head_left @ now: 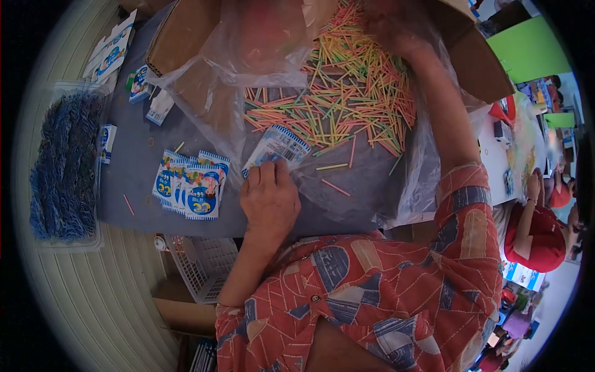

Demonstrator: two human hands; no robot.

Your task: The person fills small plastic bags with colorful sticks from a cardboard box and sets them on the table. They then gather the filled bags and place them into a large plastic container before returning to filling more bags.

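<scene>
My left hand (269,197) is closed on a white and blue packet (280,147) that lies on clear plastic at the table's near side. Beyond it spreads a large heap of thin pink, yellow and green sticks (353,87). My right hand (396,31) reaches over the far right part of the heap; its fingers are blurred and partly hidden, so I cannot tell what they hold. Left of my left hand lies a fanned pile of several blue and white packets (191,184). A few loose sticks (335,187) rest nearer to me.
A cardboard box (471,46) with clear plastic sheeting (217,74) surrounds the heap. At the left stands a clear tray of dark blue strands (68,164). Small boxes (160,106) lie on the grey table (130,167). Below its edge is a white basket (207,266). Co-workers (539,232) are at the right.
</scene>
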